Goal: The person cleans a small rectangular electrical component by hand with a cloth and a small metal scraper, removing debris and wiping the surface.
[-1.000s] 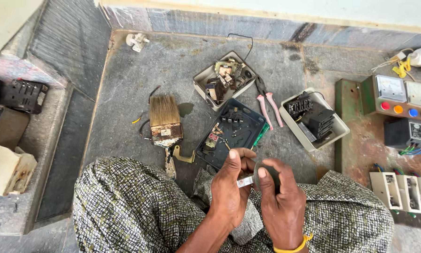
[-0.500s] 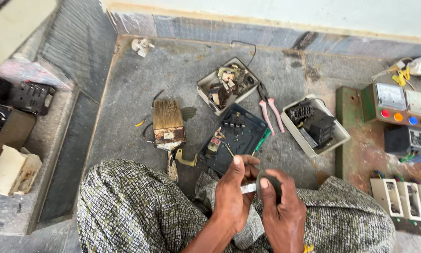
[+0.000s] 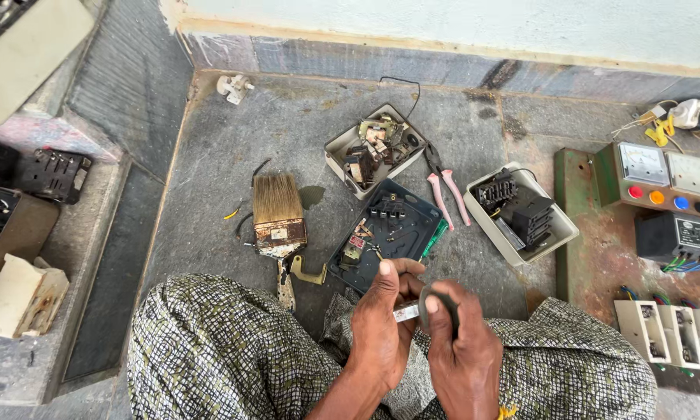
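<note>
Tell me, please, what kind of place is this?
Probably an informal electrical repair spot on a stone floor. Trays of electrical parts, pink-handled pliers and a control box with a meter and coloured buttons lie around the person's hands.

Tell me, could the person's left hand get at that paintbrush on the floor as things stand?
Probably yes. The paintbrush lies on open floor just beyond the left knee, nothing over it. But the left hand is busy gripping a small pale part with the right hand.

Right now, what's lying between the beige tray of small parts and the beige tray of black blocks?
In the head view, pink-handled pliers lie on the floor between the tray of small parts and the tray of black blocks.
</note>
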